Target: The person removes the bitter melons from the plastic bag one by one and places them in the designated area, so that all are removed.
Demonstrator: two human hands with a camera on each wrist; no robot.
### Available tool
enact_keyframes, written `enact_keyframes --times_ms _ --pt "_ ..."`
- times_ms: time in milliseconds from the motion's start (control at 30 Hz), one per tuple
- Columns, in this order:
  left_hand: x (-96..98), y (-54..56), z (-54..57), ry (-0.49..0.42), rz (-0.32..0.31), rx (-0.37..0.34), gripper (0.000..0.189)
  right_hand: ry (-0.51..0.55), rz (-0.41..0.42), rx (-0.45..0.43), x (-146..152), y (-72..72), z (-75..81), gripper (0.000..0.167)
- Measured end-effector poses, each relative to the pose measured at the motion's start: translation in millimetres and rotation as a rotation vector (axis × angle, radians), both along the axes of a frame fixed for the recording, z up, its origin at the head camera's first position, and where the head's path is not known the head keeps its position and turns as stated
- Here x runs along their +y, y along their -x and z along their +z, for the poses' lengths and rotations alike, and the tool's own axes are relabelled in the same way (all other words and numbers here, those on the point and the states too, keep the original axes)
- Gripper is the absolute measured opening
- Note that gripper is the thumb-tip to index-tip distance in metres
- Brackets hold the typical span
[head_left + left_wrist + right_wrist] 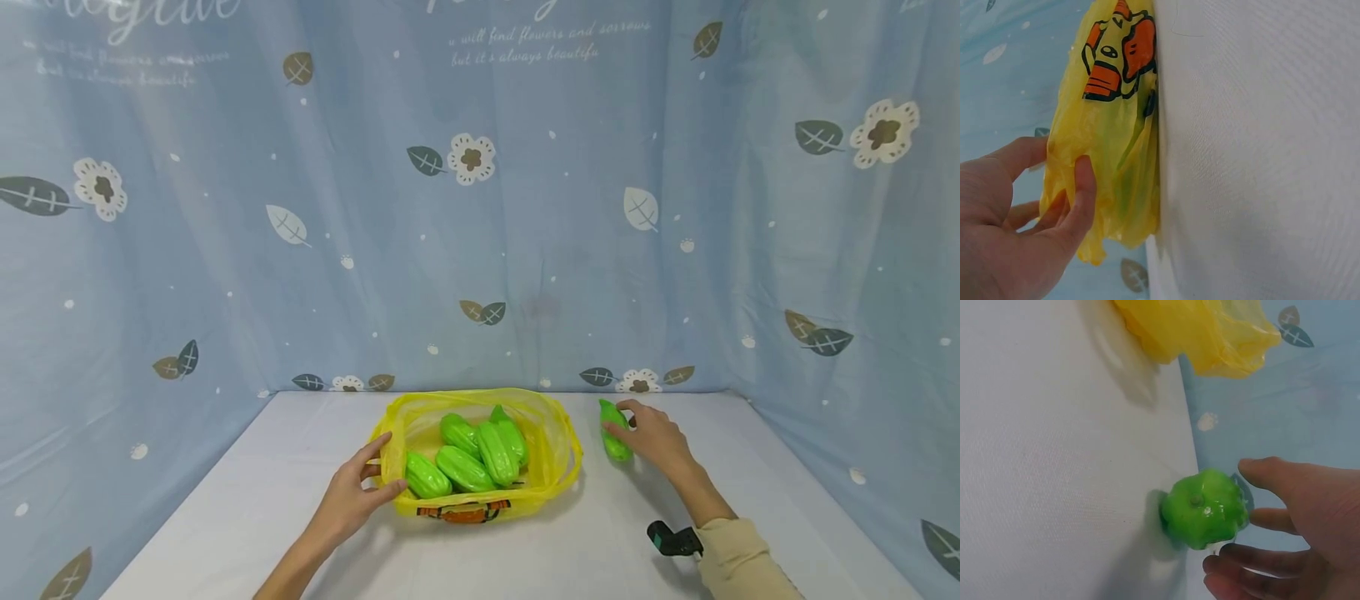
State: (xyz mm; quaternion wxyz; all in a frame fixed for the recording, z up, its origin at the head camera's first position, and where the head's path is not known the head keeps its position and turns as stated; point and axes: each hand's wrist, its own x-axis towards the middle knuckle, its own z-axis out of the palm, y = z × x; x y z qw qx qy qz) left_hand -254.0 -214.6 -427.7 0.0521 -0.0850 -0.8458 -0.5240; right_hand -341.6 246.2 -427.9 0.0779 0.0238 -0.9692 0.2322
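A yellow plastic bag [551, 492] lies spread open on the white table, an orange cartoon print on its front. Several glossy green ridged vegetables [465, 469] sit inside it. At the bag's left rim, my left hand [348, 500] holds the plastic between thumb and fingers; the left wrist view shows this hand [1029, 219] at the gathered edge. To the right of the bag lies one more green vegetable [615, 446], seen end-on in the right wrist view. My right hand [656, 437] is around it, thumb and fingers spread on either side.
A blue curtain [540, 250] with flowers and leaves hangs behind and at both sides of the white table [585, 550]. A black device [671, 540] sits at the right wrist, by the beige sleeve [742, 558].
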Motion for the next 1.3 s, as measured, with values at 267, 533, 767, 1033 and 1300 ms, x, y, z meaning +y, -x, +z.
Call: enact_keyframes --times_ms 267,533,767,1033,1300 --pt "-0.1 1.3 2.3 0.009 0.0 0.011 0.077 -0.011 0.014 0.034 -1.2 -1.2 8.8 0.057" --pt "-0.4 0.6 3.4 -0.002 -0.002 0.011 0.076 -0.036 0.039 0.082 -5.0 -2.1 18.1 0.053" --pt "-1.3 1.4 2.0 0.022 0.0 0.02 0.076 -0.048 0.061 0.105 -12.0 -6.5 31.8 0.053" --pt "-1.2 1.4 1.7 0.017 0.0 0.013 0.077 -0.073 0.079 0.118 -21.7 -12.4 46.8 0.052" --pt "-0.4 0.0 0.0 0.017 0.006 0.013 0.077 -0.1 0.088 0.12 -32.5 -16.1 54.6 0.052"
